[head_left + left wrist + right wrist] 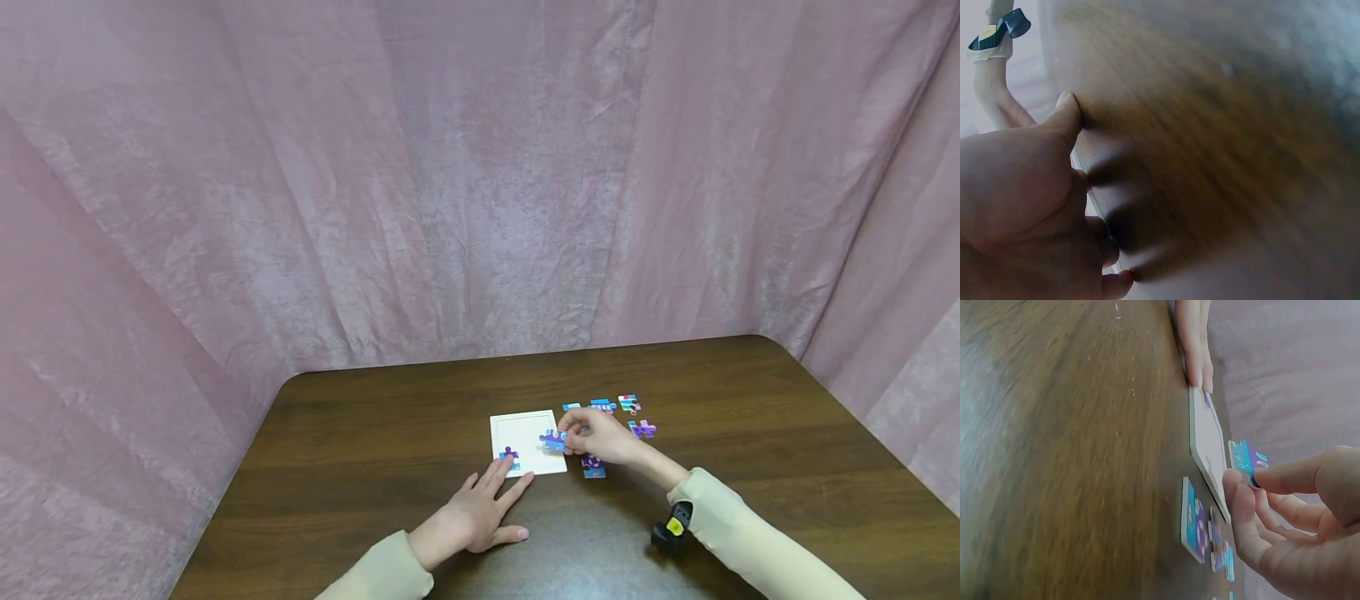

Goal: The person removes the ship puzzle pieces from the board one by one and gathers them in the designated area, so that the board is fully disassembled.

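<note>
My right hand pinches a blue and purple jigsaw piece between thumb and fingertips. In the right wrist view that jigsaw piece stands out past the fingertips, over the far side of the white puzzle tray. My left hand lies with fingers spread at the near edge of the tray. Its fingertips touch a second purple and blue piece in the tray's near left corner. In the left wrist view the left hand has its fingertips down by the tray's edge.
Several loose jigsaw pieces lie on the brown table right of the tray, among them a purple one, a blue one and a near one. Pink curtains hang behind the table. A black wrist camera sits on the right sleeve.
</note>
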A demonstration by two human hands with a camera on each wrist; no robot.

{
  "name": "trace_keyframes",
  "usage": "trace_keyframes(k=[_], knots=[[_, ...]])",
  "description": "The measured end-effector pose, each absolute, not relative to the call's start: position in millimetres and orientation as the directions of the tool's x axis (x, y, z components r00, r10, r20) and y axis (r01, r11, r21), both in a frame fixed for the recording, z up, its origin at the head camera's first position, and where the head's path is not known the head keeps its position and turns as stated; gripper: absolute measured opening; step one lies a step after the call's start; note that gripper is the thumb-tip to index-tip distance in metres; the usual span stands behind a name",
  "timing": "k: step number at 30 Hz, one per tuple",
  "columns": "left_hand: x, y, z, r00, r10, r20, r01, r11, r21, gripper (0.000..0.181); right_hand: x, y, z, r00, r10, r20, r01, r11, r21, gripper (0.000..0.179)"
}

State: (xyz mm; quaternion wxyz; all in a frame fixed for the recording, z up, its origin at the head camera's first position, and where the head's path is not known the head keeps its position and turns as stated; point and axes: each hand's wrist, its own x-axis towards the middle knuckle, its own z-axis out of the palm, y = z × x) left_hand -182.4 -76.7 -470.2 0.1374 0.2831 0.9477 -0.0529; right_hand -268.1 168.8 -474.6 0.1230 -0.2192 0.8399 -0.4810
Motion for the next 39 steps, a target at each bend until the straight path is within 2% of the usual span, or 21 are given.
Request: trace_keyframes(k=[19,39], knots=[[-182.9,-76.9,-472.0,-0.798,0.523,-0.301,0.549,0.836,-0.004,0.073,-268.3,192.9,-479.4,-0.882,-0.471,-0.009,-0.195,0.381,-0.904,0.013],[-182.1,-77.8,-471.4,-0.797,0.531,-0.287,0.555,0.832,-0.003,0.072,-263.2,217.3,-484.8,-0.898,-0.439,-0.012,-0.208,0.450,-0.869,0.017]])
